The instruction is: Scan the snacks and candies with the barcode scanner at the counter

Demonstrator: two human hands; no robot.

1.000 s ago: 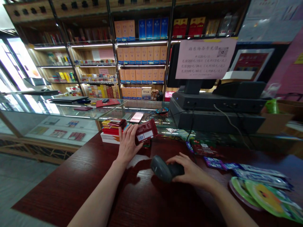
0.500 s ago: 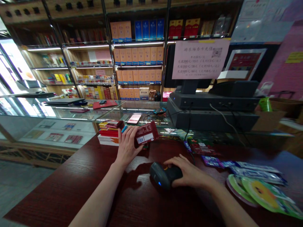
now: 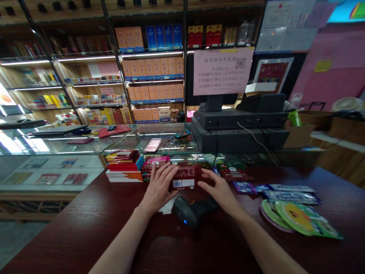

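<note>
My left hand (image 3: 161, 187) is closed on the left end of a dark red packet (image 3: 184, 179), whose white label and barcode face me. At the packet's right end is my right hand (image 3: 218, 186), fingers apart; whether the fingertips touch it I cannot tell. Just below the packet, a black barcode scanner (image 3: 185, 213) with a small blue light lies on the dark wooden counter (image 3: 159, 247), out of both hands. Left of my left hand stands a stack of red, yellow and white boxes (image 3: 124, 166), with pink and brown packets (image 3: 156, 161) beside it.
To the right lie a dark green and red packet (image 3: 232, 172), purple and blue sachets (image 3: 291, 195) and round green packs (image 3: 296, 219). Behind are a glass display case (image 3: 139, 131), a phone (image 3: 152, 145), and a monitor on a black base (image 3: 242, 131) with cables. Stocked shelves line the wall.
My right hand has let go of the barcode scanner and moved up to the packet's right end. The packet has come lower and more level in my left hand. The view has turned right.
</note>
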